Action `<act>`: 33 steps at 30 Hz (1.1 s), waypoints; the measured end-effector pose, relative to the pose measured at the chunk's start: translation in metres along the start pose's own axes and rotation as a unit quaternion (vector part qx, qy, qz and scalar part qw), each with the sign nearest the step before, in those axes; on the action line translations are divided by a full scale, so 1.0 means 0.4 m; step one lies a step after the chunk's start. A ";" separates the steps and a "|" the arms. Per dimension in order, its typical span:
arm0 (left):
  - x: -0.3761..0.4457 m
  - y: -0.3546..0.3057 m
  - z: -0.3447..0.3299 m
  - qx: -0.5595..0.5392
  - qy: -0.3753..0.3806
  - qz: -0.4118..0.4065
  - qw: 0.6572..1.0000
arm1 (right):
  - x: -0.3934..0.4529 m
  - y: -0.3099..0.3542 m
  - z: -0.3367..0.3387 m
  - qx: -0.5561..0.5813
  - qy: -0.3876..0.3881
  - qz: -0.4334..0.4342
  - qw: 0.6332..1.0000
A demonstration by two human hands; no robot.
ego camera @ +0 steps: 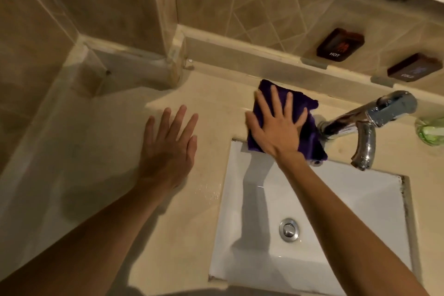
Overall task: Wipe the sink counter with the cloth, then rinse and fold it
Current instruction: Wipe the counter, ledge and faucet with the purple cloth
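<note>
A dark purple cloth (310, 127) lies on the beige sink counter (206, 94), behind the basin's far left corner and just left of the tap. My right hand (276, 125) presses flat on the cloth with its fingers spread and straight. My left hand (169, 144) rests flat on the bare counter to the left of the basin, fingers straight and holding nothing. The cloth's lower edge hangs slightly over the rim of the white basin (360, 199).
A chrome tap (365, 127) stands at the back right of the basin, its spout over the bowl. A green object (430, 131) sits at the right edge. Two dark signs marked HOT (338, 43) and COLD (413, 68) lean on the tiled wall. The drain plug (289, 229) is in the basin.
</note>
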State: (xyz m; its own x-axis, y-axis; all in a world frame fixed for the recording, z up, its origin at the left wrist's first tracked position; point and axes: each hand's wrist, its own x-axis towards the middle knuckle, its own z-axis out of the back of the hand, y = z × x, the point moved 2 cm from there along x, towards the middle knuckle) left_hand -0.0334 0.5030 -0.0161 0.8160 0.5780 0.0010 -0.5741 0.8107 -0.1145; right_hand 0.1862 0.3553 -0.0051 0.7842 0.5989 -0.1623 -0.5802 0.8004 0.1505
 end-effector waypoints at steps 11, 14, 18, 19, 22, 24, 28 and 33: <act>0.004 0.003 0.011 -0.015 0.005 0.003 1.000 | 0.017 0.056 0.013 0.034 -0.013 0.065 0.997; 0.003 0.004 0.006 -0.016 0.002 0.006 1.000 | 0.021 -0.029 0.021 0.020 -0.007 0.034 0.999; 0.003 0.010 0.003 -0.008 -0.001 0.000 1.000 | 0.003 -0.115 0.027 -0.015 -0.020 -0.005 1.000; 0.003 0.010 0.002 -0.005 -0.003 -0.001 1.000 | 0.001 -0.119 0.025 -0.018 -0.027 -0.006 0.999; 0.003 0.008 0.003 -0.001 -0.011 -0.003 1.000 | 0.007 -0.109 0.013 -0.020 -0.027 -0.017 0.999; -0.003 0.005 0.003 -0.001 -0.013 -0.003 1.000 | 0.005 -0.094 0.004 -0.020 -0.019 -0.025 0.999; -0.003 0.003 0.002 0.007 -0.006 -0.007 1.000 | 0.001 -0.003 -0.006 0.002 -0.036 -0.030 0.999; -0.003 -0.006 0.002 0.005 -0.023 -0.004 1.000 | 0.017 0.175 -0.032 0.008 -0.028 0.055 0.998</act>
State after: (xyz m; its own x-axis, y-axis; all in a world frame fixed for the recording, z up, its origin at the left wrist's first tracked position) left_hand -0.0331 0.5005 -0.0149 0.8164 0.5755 0.0478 -0.5690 0.8158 -0.1034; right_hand 0.1480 0.4157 -0.0081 0.7275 0.6803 -0.0888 -0.6601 0.7294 0.1798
